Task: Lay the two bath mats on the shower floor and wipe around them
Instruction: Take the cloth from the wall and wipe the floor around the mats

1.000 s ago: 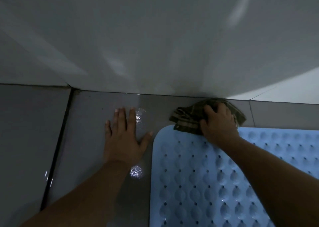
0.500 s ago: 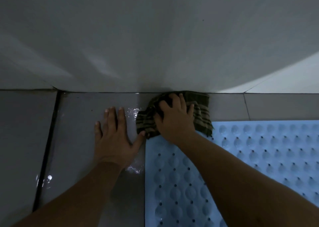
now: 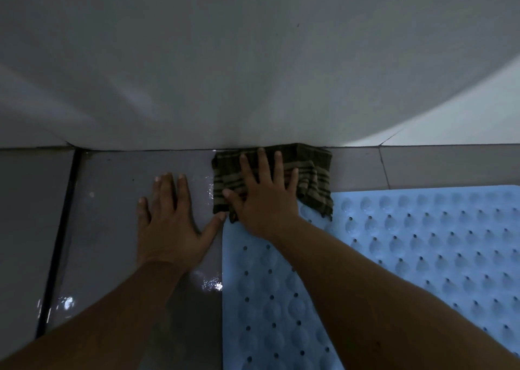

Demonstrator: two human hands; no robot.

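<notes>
One blue mat lay at lower right on the wet floor. The cloth sat at centre, under the flat, spread right hand; the left hand rested flat, holding nothing. Best to press evenly along the wall edge.

pale blue mat; brown striped cloth

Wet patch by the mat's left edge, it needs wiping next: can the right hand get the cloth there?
Probably yes. The right hand presses the cloth flat, and the wet patch lies uncovered just behind the left hand, beside the mat.
</notes>
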